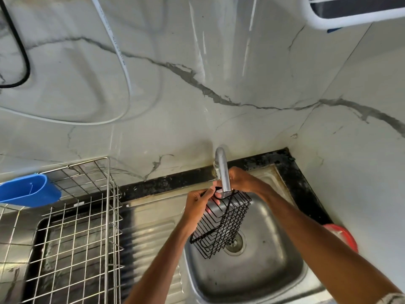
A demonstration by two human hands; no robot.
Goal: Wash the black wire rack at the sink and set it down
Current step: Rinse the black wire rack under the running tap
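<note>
My left grip (pixel 198 202) is clenched round the top edge of the black wire rack (pixel 221 224), thumb and fingers pinching the wire. My right grip (pixel 241 179) is curled on the same top edge from the far side. The tap (pixel 222 172) partly hides its fingertips, but they close on the wire right under the spout.

Between the two, the rack hangs tilted, its upper end at the spout's mouth and its lower end down in the bowl of the sink (pixel 274 281), just left of the drain (pixel 235 242). I cannot tell whether it touches the steel.

On the counter (pixel 166 185) to the left stands a steel wire drying basket (pixel 76 227). A blue tub (pixel 28 189) hangs at its far corner.
</note>
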